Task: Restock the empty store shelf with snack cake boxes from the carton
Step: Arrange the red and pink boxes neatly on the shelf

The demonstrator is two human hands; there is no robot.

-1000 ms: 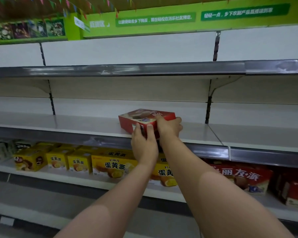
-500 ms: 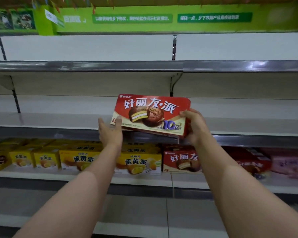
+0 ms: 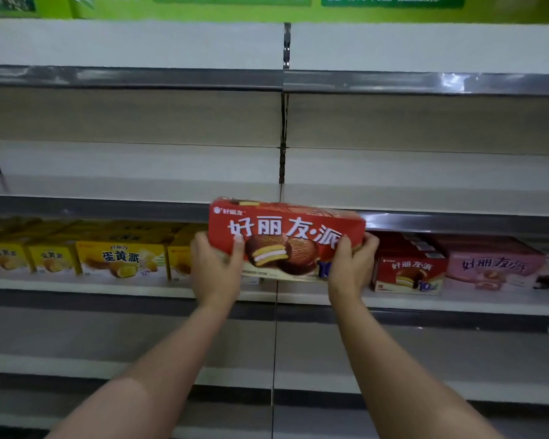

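A red snack cake box (image 3: pixel 286 236) with white lettering and a chocolate pie picture faces me, held in front of the middle shelf's edge. My left hand (image 3: pixel 217 270) grips its left end, thumb across the front. My right hand (image 3: pixel 351 267) grips its right end, fingers wrapped behind. The bare middle shelf (image 3: pixel 133 188) stretches just behind and above the box. The carton is out of view.
On the lower shelf stand yellow egg-yolk pie boxes (image 3: pixel 121 261) at left, a red pie box (image 3: pixel 408 270) and a pink box (image 3: pixel 495 264) at right. The upper shelf rail (image 3: pixel 130 78) is bare. A vertical upright (image 3: pixel 285 122) divides the bays.
The box was tipped from flat on the shelf to facing me. It has come down to the shelf edge, and my left hand now grips its left end instead of hovering open.
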